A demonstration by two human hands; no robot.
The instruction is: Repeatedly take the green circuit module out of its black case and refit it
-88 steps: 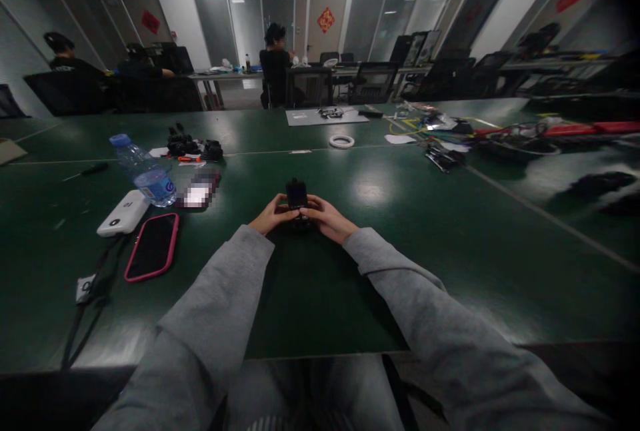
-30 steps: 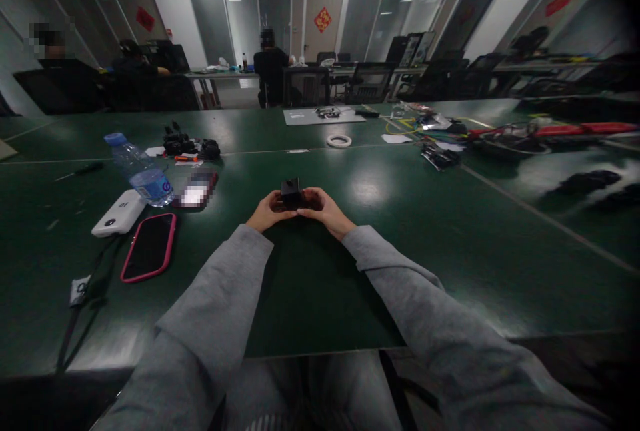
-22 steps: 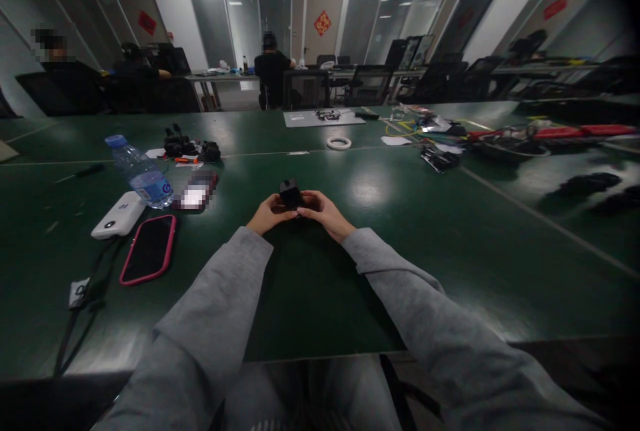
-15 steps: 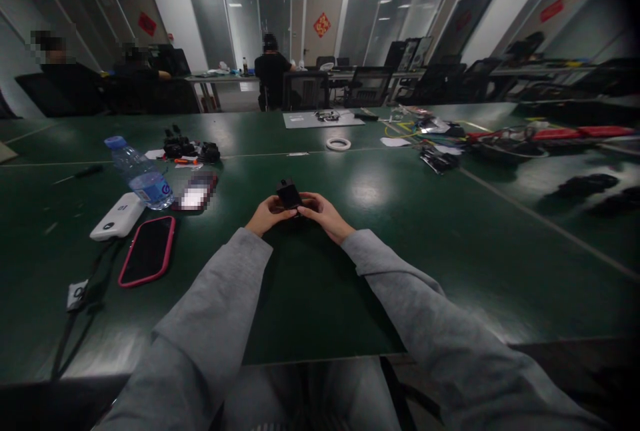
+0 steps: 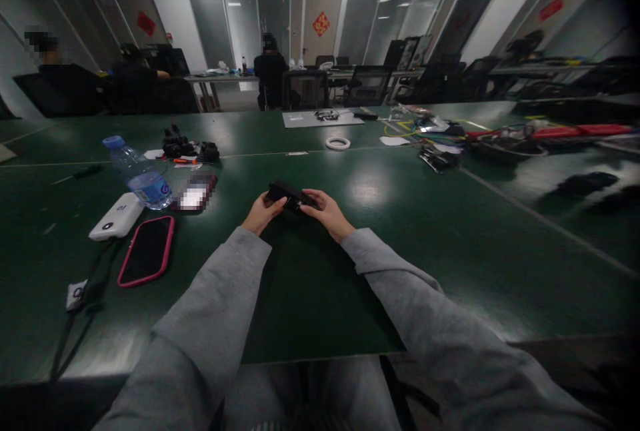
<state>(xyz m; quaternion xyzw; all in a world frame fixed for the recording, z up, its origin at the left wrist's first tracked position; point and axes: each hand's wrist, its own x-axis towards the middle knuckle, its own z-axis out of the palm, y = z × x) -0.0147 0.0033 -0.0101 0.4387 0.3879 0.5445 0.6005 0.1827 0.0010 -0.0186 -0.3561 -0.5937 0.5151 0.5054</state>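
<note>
Between both hands is a small black box-shaped device [image 5: 291,198], held just above the green table [image 5: 320,298]. It lies roughly lengthwise from left to right, with small pale marks or parts on its near side; its exact kind cannot be made out. My left hand [image 5: 263,212] grips the left end, thumb on the near face. Closed on the right end is my right hand [image 5: 327,212], its thumb on the near face and its fingers over the top. The fingers behind the device are partly hidden.
To the left stand a tilted-looking water bottle [image 5: 145,178], a white power bank [image 5: 117,216] with a cable, and a pink-cased phone [image 5: 147,251]. Black parts [image 5: 187,148] lie beyond. A white ring [image 5: 337,143] sits ahead; cables and tools [image 5: 440,131] clutter the right. People sit behind.
The black device has turned from standing upright to lying sideways between the hands. My left hand has shifted slightly left, and the hands are a little farther apart.
</note>
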